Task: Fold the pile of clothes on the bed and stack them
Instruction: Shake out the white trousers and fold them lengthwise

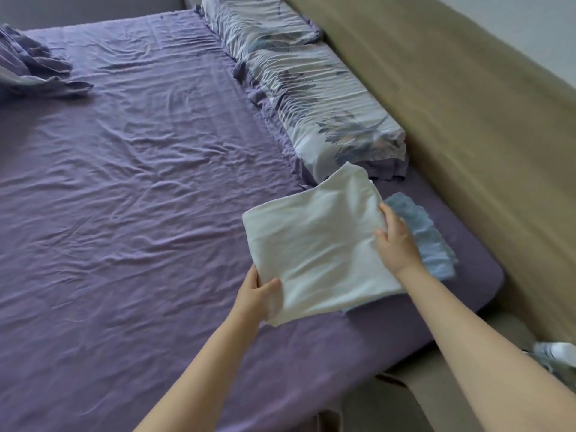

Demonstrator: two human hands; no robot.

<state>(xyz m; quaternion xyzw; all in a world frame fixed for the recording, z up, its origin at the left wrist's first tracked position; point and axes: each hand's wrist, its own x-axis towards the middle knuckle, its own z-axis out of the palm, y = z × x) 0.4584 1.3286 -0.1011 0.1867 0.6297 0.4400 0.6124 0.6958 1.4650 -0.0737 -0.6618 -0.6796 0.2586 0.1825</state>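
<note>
A person's left hand (258, 291) pinches the near-left corner of a folded white cloth (314, 247), thumb on top and fingers curled beneath, while the right hand (397, 241) grips the cloth's right edge, thumb over the fabric and fingers tucked under it. The cloth is held flat over the near-right corner of a bed (140, 198). It looks smooth, pale and roughly square, with a few soft creases, and its far corner reaches toward the nearer pillow.

Directly under the cloth lies a folded light-blue towel (433, 244), its fluffy edge showing past the right hand and a sliver at the cloth's near side; the cloth and the right forearm hide most of it.

The bed wears a wrinkled purple sheet. Two floral-print pillows (311, 88) lie in a row along its right side, against a tan padded headboard (452, 104). A crumpled purple-and-striped bundle of fabric (34, 67) sits at the bed's far-left corner, well apart from the cloth. At the picture's lower right edge, beyond the bed, a patch of pale printed fabric (554, 357) shows, too cropped to identify.
</note>
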